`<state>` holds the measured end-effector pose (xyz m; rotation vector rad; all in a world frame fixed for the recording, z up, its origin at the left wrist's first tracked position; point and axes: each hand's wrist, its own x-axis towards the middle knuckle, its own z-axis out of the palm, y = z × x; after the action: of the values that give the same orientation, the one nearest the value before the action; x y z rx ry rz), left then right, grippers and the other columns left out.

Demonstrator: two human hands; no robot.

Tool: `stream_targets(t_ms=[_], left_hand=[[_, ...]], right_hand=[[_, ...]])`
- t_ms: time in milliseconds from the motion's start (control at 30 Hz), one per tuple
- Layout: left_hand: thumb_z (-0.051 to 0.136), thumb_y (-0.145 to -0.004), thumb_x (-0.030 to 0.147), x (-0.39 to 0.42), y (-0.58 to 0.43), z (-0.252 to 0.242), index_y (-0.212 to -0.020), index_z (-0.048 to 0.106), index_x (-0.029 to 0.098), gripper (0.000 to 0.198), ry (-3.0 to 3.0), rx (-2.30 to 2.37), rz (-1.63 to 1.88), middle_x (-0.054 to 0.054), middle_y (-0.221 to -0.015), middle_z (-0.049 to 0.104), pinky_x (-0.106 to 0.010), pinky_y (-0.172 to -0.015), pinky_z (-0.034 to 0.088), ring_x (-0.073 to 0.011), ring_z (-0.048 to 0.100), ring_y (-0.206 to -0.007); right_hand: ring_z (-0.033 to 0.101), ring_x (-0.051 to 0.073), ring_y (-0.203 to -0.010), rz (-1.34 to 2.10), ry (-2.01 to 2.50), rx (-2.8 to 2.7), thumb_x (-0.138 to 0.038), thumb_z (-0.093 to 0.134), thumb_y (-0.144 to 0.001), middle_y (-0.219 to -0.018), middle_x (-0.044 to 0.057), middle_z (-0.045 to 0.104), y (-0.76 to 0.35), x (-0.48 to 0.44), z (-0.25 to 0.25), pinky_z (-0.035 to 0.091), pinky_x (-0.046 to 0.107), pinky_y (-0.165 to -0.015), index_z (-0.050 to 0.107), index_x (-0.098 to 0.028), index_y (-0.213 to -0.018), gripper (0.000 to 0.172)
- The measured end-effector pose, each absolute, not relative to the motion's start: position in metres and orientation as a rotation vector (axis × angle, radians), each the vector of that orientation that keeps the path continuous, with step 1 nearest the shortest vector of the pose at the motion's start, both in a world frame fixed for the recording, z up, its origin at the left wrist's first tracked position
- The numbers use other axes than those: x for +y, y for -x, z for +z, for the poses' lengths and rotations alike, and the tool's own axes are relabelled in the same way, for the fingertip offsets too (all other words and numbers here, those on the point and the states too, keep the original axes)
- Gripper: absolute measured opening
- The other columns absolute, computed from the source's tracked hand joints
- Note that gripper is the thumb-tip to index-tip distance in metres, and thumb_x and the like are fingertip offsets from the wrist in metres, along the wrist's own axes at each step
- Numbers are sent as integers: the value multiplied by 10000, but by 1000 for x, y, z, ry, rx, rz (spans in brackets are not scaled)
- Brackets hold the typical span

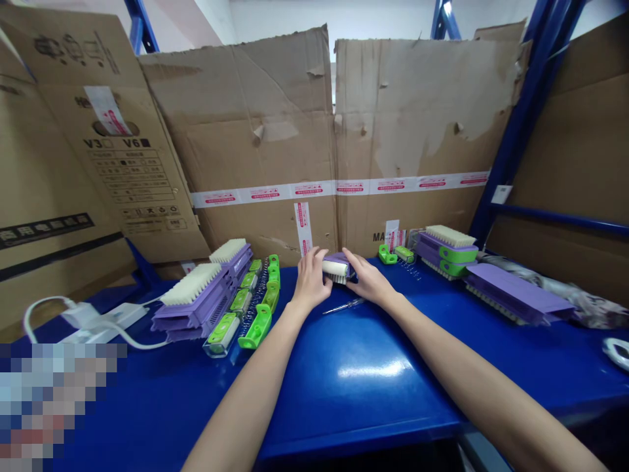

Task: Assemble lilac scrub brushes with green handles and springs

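Between my two hands, at the back middle of the blue table, is a purple brush [336, 269] with pale bristles. My left hand [311, 278] grips its left end, fingers over the top and thumb low in front. My right hand [367, 276] closes on the right end. Part of the brush is hidden by the fingers. Just in front of it lies a thin screwdriver [344, 306] with a clear handle, touched by neither hand.
Purple brushes [206, 288], clear-and-green blocks [223, 332], springs [254, 298] and green brackets [257, 328] line the left. More brushes [515, 288] and a green bracket [388, 254] are at right. Cardboard [255, 144] walls the back; a white power strip [105, 321] lies far left.
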<state>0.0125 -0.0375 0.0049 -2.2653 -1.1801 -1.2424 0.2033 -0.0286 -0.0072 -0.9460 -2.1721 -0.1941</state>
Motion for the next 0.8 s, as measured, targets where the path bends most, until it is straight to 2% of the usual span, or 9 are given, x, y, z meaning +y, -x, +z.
stream_targets(t_ms=[100, 200, 367, 500, 600, 700, 800], left_hand=[[557, -689, 91, -32, -5, 4, -1193, 500, 193, 518, 2339, -1139, -1073, -120, -1319, 476, -454, -1035, 321, -277, 414, -1248], [540, -713, 72, -28, 1, 3, -1152, 548, 214, 461, 2406, -1092, -1012, -76, -1234, 583, -454, -1064, 283, -238, 467, -1221], [577, -698, 97, -29, 0, 3, -1064, 594, 219, 386, 2423, -1096, -980, -68, -1109, 654, -463, -1058, 279, -232, 558, -1105], [601, -688, 132, -35, -6, 6, -997, 609, 221, 322, 2343, -1150, -913, -81, -977, 670, -491, -1029, 294, -255, 591, -988], [593, -690, 134, -41, -13, 10, -914, 606, 198, 233, 2249, -1178, -852, -99, -899, 662, -506, -1015, 294, -275, 586, -957], [587, -674, 110, -45, -18, 11, -893, 584, 172, 228, 2178, -1195, -847, -135, -974, 648, -510, -1020, 281, -298, 553, -1045], [598, -661, 108, -46, -20, 9, -954, 564, 163, 300, 2190, -1174, -907, -156, -1112, 617, -523, -1042, 247, -312, 498, -1154]], right_hand=[[390, 256, -1287, -223, 892, -2228, -141, 557, -762, -1388, 151, 405, -204, -27, -9, 390, 431, -1022, 87, -207, -1474, 856], [394, 266, -1274, -269, 911, -2256, -123, 566, -743, -1377, 156, 415, -206, -26, -6, 377, 454, -1022, 82, -199, -1475, 880], [370, 375, -1249, -441, 1309, -2169, -226, 677, -691, -1371, 204, 392, -215, -31, 5, 326, 558, -985, 287, -196, -1422, 829], [460, 404, -1160, -266, 1870, -2029, -404, 668, -707, -1252, 242, 497, -228, -38, 15, 385, 563, -882, 350, -164, -1379, 781], [558, 349, -1072, -69, 2046, -2078, -374, 611, -747, -1160, 209, 588, -236, -42, 20, 438, 482, -830, 379, -164, -1349, 678], [603, 321, -1014, 15, 2032, -2098, -343, 599, -742, -1129, 187, 620, -239, -41, 23, 463, 416, -793, 386, -168, -1348, 666], [616, 300, -988, 100, 1928, -2007, -381, 573, -764, -1100, 170, 639, -237, -38, 23, 467, 381, -793, 390, -164, -1360, 660]])
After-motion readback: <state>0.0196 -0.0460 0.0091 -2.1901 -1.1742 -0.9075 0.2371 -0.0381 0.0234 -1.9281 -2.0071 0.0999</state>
